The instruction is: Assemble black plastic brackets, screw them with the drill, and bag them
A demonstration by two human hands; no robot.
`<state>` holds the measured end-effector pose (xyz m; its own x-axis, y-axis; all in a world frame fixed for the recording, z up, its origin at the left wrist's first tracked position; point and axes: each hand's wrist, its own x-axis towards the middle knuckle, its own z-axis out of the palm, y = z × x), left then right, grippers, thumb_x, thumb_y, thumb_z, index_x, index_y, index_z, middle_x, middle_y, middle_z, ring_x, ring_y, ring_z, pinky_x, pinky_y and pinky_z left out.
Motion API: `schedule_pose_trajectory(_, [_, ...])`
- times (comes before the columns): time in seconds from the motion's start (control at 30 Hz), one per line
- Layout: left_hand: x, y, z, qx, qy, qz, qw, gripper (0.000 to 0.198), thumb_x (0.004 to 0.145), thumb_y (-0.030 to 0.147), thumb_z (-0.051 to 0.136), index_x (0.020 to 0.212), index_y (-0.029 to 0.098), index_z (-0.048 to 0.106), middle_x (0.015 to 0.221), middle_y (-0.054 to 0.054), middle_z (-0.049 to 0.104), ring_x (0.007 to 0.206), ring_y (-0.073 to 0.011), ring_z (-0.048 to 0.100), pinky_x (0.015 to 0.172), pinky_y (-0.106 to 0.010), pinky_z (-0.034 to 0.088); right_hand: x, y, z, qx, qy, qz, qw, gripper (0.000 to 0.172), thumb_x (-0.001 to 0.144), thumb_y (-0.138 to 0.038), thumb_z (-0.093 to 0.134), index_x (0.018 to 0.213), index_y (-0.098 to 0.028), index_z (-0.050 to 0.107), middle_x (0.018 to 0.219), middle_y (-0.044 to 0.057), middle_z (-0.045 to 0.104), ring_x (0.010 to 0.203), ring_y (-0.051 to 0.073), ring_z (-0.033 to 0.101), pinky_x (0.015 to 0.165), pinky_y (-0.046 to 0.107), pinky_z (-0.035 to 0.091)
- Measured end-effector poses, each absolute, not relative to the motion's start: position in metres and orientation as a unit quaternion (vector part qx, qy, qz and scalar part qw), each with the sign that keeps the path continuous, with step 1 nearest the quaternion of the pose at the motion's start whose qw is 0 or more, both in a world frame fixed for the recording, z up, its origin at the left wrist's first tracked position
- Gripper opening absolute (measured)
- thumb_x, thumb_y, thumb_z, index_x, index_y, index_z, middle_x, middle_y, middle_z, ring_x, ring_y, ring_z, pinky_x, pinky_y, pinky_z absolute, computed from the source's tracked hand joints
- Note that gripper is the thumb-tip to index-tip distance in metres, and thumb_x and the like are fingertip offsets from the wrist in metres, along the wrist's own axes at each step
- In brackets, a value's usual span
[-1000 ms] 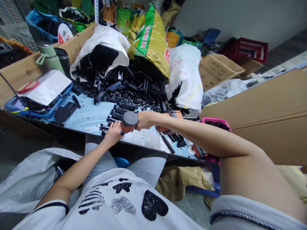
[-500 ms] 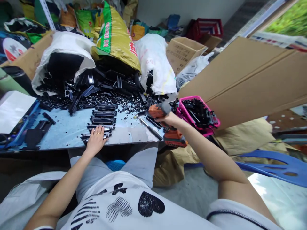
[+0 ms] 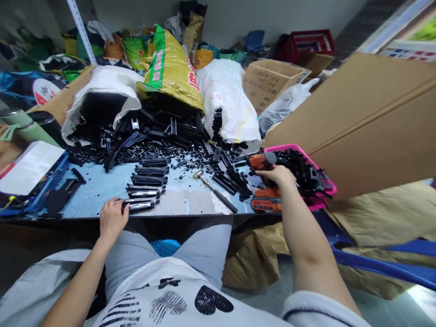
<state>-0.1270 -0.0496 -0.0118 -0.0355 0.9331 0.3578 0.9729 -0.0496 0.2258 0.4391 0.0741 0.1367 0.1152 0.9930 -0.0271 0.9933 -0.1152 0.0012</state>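
Right hand [image 3: 284, 176], gripping the drill [image 3: 266, 194], has lowered it by the table's [image 3: 109, 181] right edge, leaving left hand [image 3: 111, 221], grip unclear, at black parts [image 3: 148, 180].

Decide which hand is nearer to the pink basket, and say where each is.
Right: the right hand is at the orange drill, by the left side of the pink basket; the left hand is much farther left, at black parts.

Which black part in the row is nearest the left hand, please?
The front black part, its end at the left hand; the others lie farther back on the bench.
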Motion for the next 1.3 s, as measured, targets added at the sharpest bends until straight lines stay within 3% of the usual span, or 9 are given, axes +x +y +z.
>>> schedule_pose_trajectory(0.1, [-0.146,-0.059,-0.017,-0.681,-0.697,-0.222,0.019,0.04,0.089,0.044,0.04,0.094,0.013,0.066,0.101,-0.016,0.063,0.094,-0.0292,0.058,0.084,-0.042,0.047,0.401,0.078,0.138,0.834,0.518,0.158,-0.103,0.047,0.078,-0.055,0.055,0.1,-0.014,0.066,0.1,0.029,0.061,0.096,0.039,0.058,0.069,0.049,0.043])
schedule_pose_trajectory(0.2, [-0.147,-0.057,-0.019,-0.676,-0.698,-0.236,0.005,0.04,0.09,0.044,0.038,0.087,0.015,0.065,0.097,-0.014,0.063,0.089,-0.0265,0.059,0.083,-0.038,0.048,0.303,0.097,0.122,0.694,0.691,0.066,-0.19,0.047,0.092,-0.045,0.035,0.118,-0.013,0.057,0.114,0.02,0.059,0.106,0.031,0.054,0.088,0.045,0.042])
schedule_pose_trajectory(0.33, [-0.136,-0.056,-0.01,-0.648,-0.717,-0.257,0.0,0.037,0.09,0.042,0.04,0.092,0.015,0.065,0.099,-0.014,0.063,0.092,-0.0269,0.058,0.085,-0.039,0.046,0.146,0.136,0.083,0.515,0.848,-0.072,-0.1,0.032,0.088,-0.025,0.047,0.118,-0.018,0.057,0.122,0.011,0.057,0.114,0.021,0.05,0.097,0.031,0.038])
schedule_pose_trajectory(0.5, [-0.122,-0.084,-0.006,-0.538,-0.733,-0.409,-0.073,0.033,0.086,0.043,0.048,0.101,0.017,0.061,0.103,-0.013,0.062,0.098,-0.0262,0.058,0.089,-0.04,0.046,0.061,0.18,0.062,0.424,0.895,-0.138,-0.003,0.034,0.075,-0.01,0.058,0.108,-0.009,0.062,0.114,0.015,0.06,0.11,0.022,0.053,0.096,0.028,0.039])
schedule_pose_trajectory(0.67, [-0.105,-0.114,-0.023,-0.263,-0.706,-0.548,-0.364,0.039,0.072,0.051,0.065,0.091,0.018,0.057,0.081,-0.006,0.063,0.069,-0.0175,0.062,0.064,-0.03,0.05,0.063,0.208,0.066,0.377,0.904,-0.193,0.06,0.043,0.072,-0.023,0.065,0.114,-0.014,0.06,0.109,0.008,0.064,0.098,0.018,0.06,0.089,0.026,0.045])
schedule_pose_trajectory(0.83, [-0.071,-0.111,-0.024,-0.038,-0.59,-0.576,-0.564,0.052,0.071,0.048,0.07,0.107,0.018,0.048,0.094,-0.008,0.062,0.074,-0.0175,0.066,0.065,-0.034,0.054,0.052,0.196,0.059,0.398,0.826,-0.369,0.154,0.083,0.057,-0.052,0.077,0.128,-0.016,0.052,0.126,0.014,0.056,0.111,0.027,0.055,0.094,0.036,0.045])
schedule_pose_trajectory(1.0, [-0.051,-0.106,-0.028,0.006,-0.505,-0.68,-0.531,0.045,0.077,0.048,0.064,0.109,0.019,0.053,0.112,-0.011,0.064,0.1,-0.0231,0.064,0.077,-0.036,0.055,0.034,0.143,0.043,0.373,0.794,-0.438,0.197,0.097,0.048,-0.062,0.078,0.128,-0.015,0.049,0.13,0.014,0.051,0.118,0.03,0.049,0.1,0.037,0.041])
schedule_pose_trajectory(1.17, [-0.064,-0.113,-0.044,-0.022,-0.558,-0.702,-0.442,0.04,0.083,0.038,0.058,0.117,0.019,0.054,0.121,-0.01,0.062,0.11,-0.0224,0.06,0.089,-0.038,0.053,0.007,0.081,0.03,0.324,0.802,-0.476,0.161,0.1,0.051,-0.065,0.076,0.131,-0.014,0.043,0.126,0.014,0.053,0.112,0.028,0.052,0.093,0.036,0.044])
schedule_pose_trajectory(1.3, [-0.08,-0.141,-0.05,-0.084,-0.564,-0.699,-0.432,0.044,0.082,0.038,0.054,0.123,0.023,0.05,0.12,-0.007,0.062,0.109,-0.0221,0.06,0.089,-0.039,0.053,-0.018,0.039,0.031,0.275,0.832,-0.476,0.074,0.105,0.052,-0.061,0.077,0.137,-0.018,0.034,0.125,0.01,0.053,0.112,0.026,0.052,0.096,0.039,0.042])
